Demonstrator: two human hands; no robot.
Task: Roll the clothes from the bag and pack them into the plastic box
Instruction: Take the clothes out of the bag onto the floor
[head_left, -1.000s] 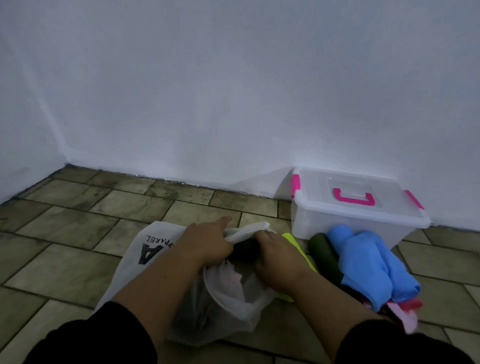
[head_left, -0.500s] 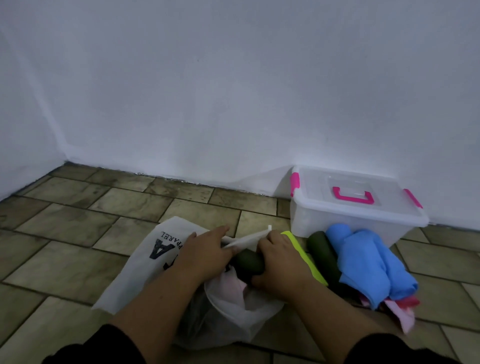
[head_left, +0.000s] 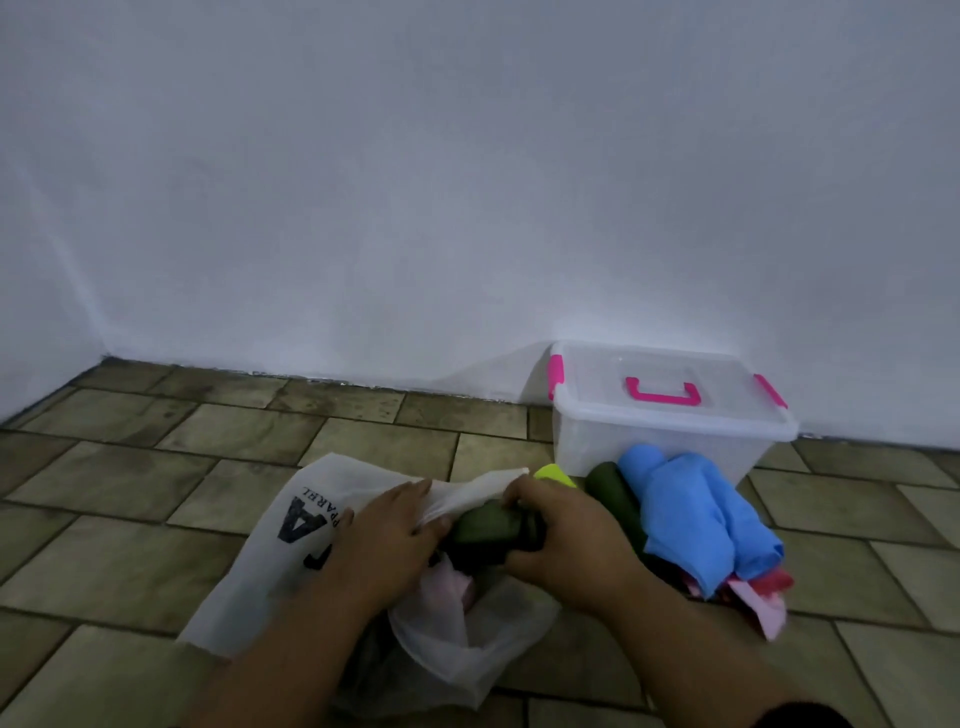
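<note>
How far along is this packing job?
Early. Clothes lie piled beside the plastic box, some looking rolled. The right hand grips a dark green garment at the mouth of the bag, which the left hand holds. The lid is on the box; packing remains.

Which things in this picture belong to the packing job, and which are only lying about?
Belong to the job: white bag, its mouth held by the left hand; dark green garment, gripped by the right hand; plastic box, lid on; pile of clothes in front of the box.
Only lying about: no loose things seen; just the tiled floor and the white wall.
</note>
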